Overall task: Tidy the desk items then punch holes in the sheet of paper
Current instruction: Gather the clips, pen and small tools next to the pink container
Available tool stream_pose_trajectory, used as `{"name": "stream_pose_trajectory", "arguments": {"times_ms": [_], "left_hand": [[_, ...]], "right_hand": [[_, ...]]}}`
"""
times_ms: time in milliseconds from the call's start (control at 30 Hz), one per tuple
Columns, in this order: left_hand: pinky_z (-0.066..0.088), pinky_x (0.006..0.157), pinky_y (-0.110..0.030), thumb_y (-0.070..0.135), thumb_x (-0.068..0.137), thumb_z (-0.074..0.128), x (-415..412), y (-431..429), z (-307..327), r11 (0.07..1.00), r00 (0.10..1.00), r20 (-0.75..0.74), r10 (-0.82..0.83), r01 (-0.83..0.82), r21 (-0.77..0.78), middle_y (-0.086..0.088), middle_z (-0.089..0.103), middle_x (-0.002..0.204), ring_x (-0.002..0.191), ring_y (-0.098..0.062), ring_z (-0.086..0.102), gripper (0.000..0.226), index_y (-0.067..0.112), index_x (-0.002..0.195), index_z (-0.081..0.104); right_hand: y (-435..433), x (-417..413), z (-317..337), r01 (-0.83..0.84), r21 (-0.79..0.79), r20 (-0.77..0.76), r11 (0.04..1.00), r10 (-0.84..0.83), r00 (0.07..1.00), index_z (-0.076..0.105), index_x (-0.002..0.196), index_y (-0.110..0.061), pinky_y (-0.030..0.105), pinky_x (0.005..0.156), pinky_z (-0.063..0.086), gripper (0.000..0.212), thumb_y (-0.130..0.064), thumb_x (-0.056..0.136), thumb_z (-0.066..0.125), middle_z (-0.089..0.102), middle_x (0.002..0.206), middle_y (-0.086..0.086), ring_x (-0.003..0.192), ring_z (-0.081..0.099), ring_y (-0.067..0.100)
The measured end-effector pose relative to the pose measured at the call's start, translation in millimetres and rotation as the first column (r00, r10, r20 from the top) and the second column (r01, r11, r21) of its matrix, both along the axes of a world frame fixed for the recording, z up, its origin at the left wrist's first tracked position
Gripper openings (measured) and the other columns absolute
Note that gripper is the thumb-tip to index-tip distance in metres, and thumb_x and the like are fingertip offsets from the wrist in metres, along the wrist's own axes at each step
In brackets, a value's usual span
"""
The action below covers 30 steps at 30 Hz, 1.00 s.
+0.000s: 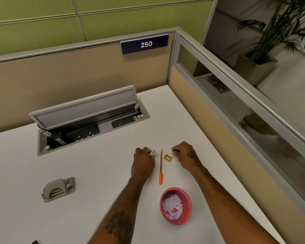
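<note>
Left hand [143, 162] clenches small silvery metal bits; right hand [184, 155] pinches a small black clip, beside the yellow sharpener [167, 157] and orange pen [161, 169] mid-tabletop [95, 173].

Desk [95, 173] holds all items. Hole punch [58, 189] near left. Cable box [88, 127] set in desk at far left, lid raised behind it. Pen [161, 169] lies near-to-far at centre, between left hand [143, 164] and right hand [186, 157]. Sharpener [167, 157] just right of pen, just left of right hand. Small metal item [151, 153] at left hand's fingertips, left of pen. Bowl [175, 191] near of pen, paper bits inside. Number plate [144, 44] on far partition. Plant [271, 41] far right, beyond glass partition [236, 106].
</note>
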<state>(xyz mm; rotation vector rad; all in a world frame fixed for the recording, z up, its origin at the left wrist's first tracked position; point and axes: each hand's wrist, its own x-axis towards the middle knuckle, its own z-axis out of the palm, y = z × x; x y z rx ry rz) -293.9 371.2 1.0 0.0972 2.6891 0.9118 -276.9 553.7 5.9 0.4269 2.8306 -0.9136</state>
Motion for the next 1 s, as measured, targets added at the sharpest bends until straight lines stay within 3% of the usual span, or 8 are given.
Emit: {"name": "stream_pose_trajectory", "arguments": {"times_ms": [167,300,400,467,567,667,767,1000], "left_hand": [[0.044,0.098,-0.035,0.023,0.099,0.05,4,-2,-12,0.957,0.98,-0.066,-0.186,0.166,-0.238,-0.015,0.041,0.139,0.124,-0.029,0.042,0.057,0.01,0.15,0.026],[0.043,0.099,-0.034,0.025,0.099,0.052,7,-3,-17,0.938,0.971,-0.064,-0.232,0.206,-0.279,-0.014,0.041,0.142,0.126,-0.028,0.041,0.062,0.012,0.151,0.022],[0.044,0.101,-0.038,0.029,0.097,0.055,7,-10,-13,0.946,0.972,-0.074,-0.225,0.199,-0.258,-0.014,0.04,0.146,0.129,-0.03,0.041,0.07,0.014,0.154,0.017],[0.04,0.107,-0.041,0.033,0.097,0.055,7,-19,-6,0.949,0.971,-0.105,-0.214,0.181,-0.256,-0.013,0.033,0.154,0.137,-0.031,0.035,0.074,0.018,0.155,0.012],[0.024,0.117,-0.047,0.046,0.097,0.048,11,-41,10,0.964,0.973,-0.167,-0.161,0.119,-0.237,-0.007,0.007,0.165,0.15,-0.032,0.014,0.076,0.024,0.156,0.005],[0.009,0.12,-0.046,0.054,0.097,0.038,20,-74,25,0.964,0.952,-0.269,-0.147,0.076,-0.257,-0.004,-0.014,0.164,0.152,-0.028,-0.003,0.076,0.026,0.155,-0.003],[0.001,0.12,-0.047,0.057,0.097,0.03,35,-114,39,0.959,0.939,-0.316,-0.137,0.045,-0.281,0.0,-0.027,0.158,0.151,-0.026,-0.012,0.075,0.027,0.154,-0.008],[-0.006,0.119,-0.049,0.059,0.097,0.024,91,-225,55,0.939,0.94,-0.32,-0.116,-0.001,-0.344,-0.003,-0.024,0.161,0.149,-0.024,-0.018,0.074,0.027,0.154,-0.011]], "right_hand": [[-7,0,-6,-0.042,0.01,0.021,0.999,0.042,0.999,0.07,0.114,-0.001,0.025,0.092,0.048,0.025,-0.012,0.094,0.06,0.066,0.117,0.017,0.106,0.064,0.027],[-8,0,-2,-0.066,0.034,0.068,0.997,0.063,0.996,0.065,0.121,0.0,0.028,0.101,0.046,0.031,-0.013,0.093,0.061,0.063,0.126,0.017,0.115,0.061,0.028],[-8,2,10,-0.036,0.085,-0.036,0.996,0.039,0.999,0.062,0.126,-0.003,0.03,0.102,0.046,0.033,-0.016,0.096,0.056,0.06,0.131,0.016,0.121,0.055,0.027],[-15,0,24,0.001,0.094,-0.08,0.996,0.007,0.997,0.055,0.134,-0.01,0.032,0.104,0.044,0.039,-0.025,0.099,0.053,0.052,0.141,0.013,0.13,0.048,0.026],[-41,-7,46,-0.037,0.202,-0.015,0.979,0.041,0.999,0.032,0.149,-0.023,0.043,0.113,0.034,0.057,-0.047,0.099,0.041,0.023,0.16,0.006,0.147,0.023,0.027],[-77,-4,60,-0.114,0.33,-0.022,0.937,0.128,0.992,0.014,0.154,-0.029,0.05,0.119,0.016,0.066,-0.057,0.096,0.029,0.001,0.164,0.006,0.151,0.001,0.029],[-116,9,62,-0.155,0.365,-0.013,0.918,0.171,0.985,0.007,0.154,-0.029,0.053,0.119,0.009,0.067,-0.058,0.096,0.025,-0.009,0.163,0.008,0.15,-0.007,0.03],[-212,62,54,-0.226,0.364,-0.012,0.904,0.248,0.969,0.003,0.154,-0.03,0.053,0.119,0.004,0.068,-0.06,0.095,0.021,-0.014,0.163,0.007,0.15,-0.013,0.029]]}}
